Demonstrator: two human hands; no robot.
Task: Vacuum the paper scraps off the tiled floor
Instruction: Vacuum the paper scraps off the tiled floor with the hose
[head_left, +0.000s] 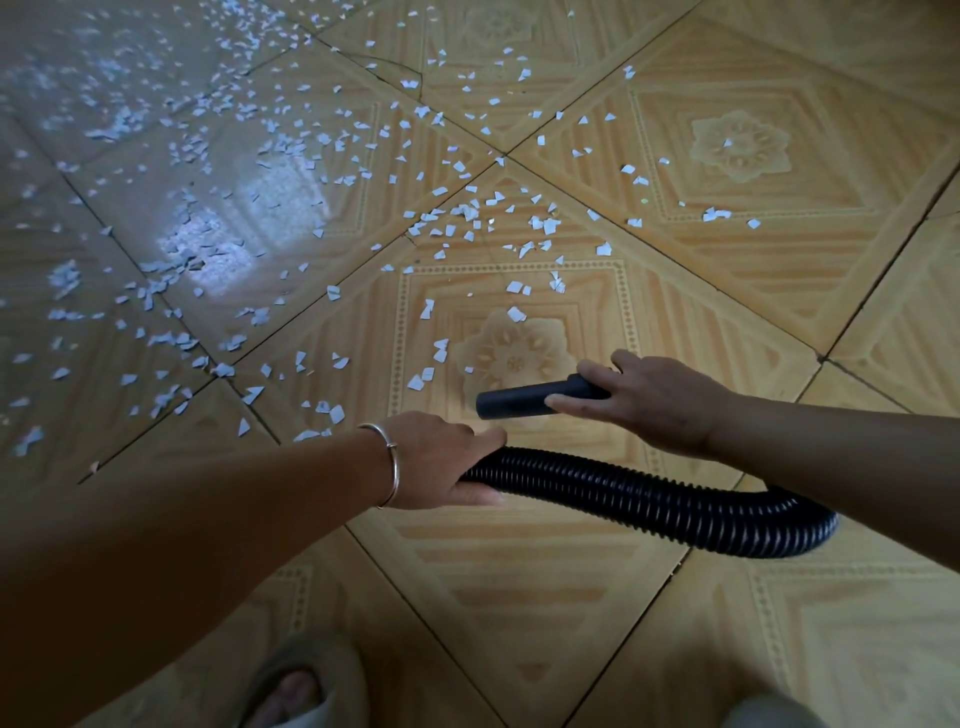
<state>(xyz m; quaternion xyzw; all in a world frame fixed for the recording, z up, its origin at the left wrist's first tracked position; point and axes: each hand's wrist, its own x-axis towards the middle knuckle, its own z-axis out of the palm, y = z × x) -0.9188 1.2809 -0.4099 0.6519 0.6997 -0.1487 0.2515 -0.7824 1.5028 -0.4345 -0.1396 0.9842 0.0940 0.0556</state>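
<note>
- Holding the smooth black nozzle (514, 404) in the right grip (652, 401), clenched over its rear end, with the open mouth pointing left and low over the tiled floor (779, 270); cannot tell whether touching the tile.
- Grasping the ribbed black hose (649, 506) with the left grip (436, 460), clenched round it just near and left of the nozzle, with a thin bracelet (392, 467) on that wrist.
- Running right from the left grip, then bending under the right forearm; hidden from there on.
- Paper scraps (467, 213): scattered on the floor far and left of the nozzle mouth, thickest at the far left in the glare, thinner toward the far right, with the nearest few just left of the mouth.
- Judged very light, thin and flat: easy to lift by suction, but also easy to blow aside with a quick sweep, and perhaps clinging to the glossy tile.
- Judged stiff and rather slippery at the nozzle, so best held at the rear end, as now; judged soft and springy at the hose, with ribs giving good hold.
- Probably early in the task, with most of the scraps not yet taken up.
- At the near edge, toes in a grey slipper (296, 686).
</note>
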